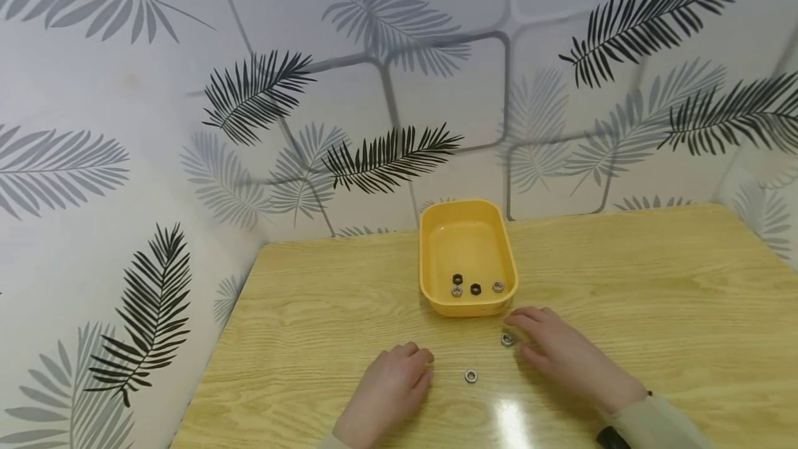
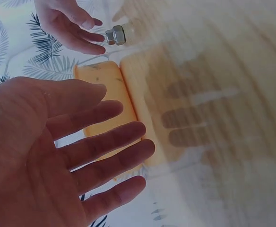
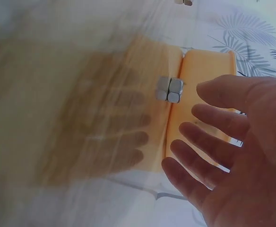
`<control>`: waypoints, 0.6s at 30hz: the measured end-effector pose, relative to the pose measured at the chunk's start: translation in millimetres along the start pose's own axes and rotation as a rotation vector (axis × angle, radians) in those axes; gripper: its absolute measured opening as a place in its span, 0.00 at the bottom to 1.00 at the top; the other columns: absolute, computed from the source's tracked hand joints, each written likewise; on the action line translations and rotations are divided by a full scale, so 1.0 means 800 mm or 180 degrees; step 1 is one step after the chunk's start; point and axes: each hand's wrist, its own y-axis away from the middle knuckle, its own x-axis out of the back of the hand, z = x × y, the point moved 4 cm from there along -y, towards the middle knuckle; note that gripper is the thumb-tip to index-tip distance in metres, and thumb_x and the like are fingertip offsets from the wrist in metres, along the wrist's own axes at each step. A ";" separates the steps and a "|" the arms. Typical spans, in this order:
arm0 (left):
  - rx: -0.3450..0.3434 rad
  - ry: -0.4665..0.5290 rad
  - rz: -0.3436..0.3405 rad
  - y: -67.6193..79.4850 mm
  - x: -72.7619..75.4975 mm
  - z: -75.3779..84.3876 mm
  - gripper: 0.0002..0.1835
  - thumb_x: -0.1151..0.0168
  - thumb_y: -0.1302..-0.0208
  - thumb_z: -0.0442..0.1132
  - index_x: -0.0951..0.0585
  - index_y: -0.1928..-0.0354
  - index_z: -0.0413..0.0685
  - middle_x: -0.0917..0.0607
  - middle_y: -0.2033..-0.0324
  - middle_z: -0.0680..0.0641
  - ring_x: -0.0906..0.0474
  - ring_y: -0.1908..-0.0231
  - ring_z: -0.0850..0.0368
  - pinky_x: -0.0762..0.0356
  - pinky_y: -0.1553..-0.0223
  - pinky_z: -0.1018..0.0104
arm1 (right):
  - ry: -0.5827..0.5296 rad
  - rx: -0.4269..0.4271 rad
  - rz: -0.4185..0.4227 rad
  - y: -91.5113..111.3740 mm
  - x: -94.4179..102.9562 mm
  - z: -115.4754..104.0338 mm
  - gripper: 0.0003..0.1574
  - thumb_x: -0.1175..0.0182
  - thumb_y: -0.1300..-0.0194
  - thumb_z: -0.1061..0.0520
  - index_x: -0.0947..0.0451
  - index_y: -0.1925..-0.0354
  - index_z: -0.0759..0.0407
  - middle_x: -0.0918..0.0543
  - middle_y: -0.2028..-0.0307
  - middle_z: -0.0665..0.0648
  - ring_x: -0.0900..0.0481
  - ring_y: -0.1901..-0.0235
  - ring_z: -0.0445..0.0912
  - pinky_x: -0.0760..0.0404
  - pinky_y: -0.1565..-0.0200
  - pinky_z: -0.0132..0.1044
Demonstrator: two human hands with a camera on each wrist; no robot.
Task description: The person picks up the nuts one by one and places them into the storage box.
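Work is looking more than half done to me: inside the tray (image 1: 470,310), toward its near end, two black nuts (image 1: 458,278) and two silver nuts (image 1: 457,291) are lying, leaving two outside. One loose nut (image 1: 507,339) is sitting just in front of the tray's near right corner, beside the right hand (image 1: 555,348), whose parted fingers are gripping nothing. A second nut (image 1: 470,376) is lying farther in front of the tray, near the left hand (image 1: 395,376), relaxed and empty. Hexagonal metal is gleaming; the yellow, round-cornered tray is looking like smooth plastic; the table (image 1: 312,310) is showing glossy wood grain.
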 end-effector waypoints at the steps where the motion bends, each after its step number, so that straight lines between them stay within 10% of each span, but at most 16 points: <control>1: -0.0005 0.0011 0.0006 0.001 0.000 0.000 0.05 0.38 0.34 0.40 0.17 0.59 0.50 0.22 0.69 0.56 0.26 0.69 0.62 0.25 0.67 0.63 | -0.0001 0.0019 -0.0014 0.000 -0.001 0.000 0.25 0.35 0.37 0.59 0.23 0.41 0.61 0.23 0.42 0.61 0.26 0.43 0.56 0.28 0.42 0.55; 18: 0.0011 0.0069 0.0045 0.007 -0.004 -0.004 0.03 0.37 0.34 0.39 0.17 0.60 0.51 0.23 0.70 0.58 0.28 0.70 0.63 0.29 0.70 0.67 | 0.0042 0.0140 -0.0165 -0.015 -0.007 -0.004 0.18 0.31 0.42 0.63 0.18 0.52 0.57 0.20 0.52 0.54 0.23 0.52 0.49 0.23 0.48 0.49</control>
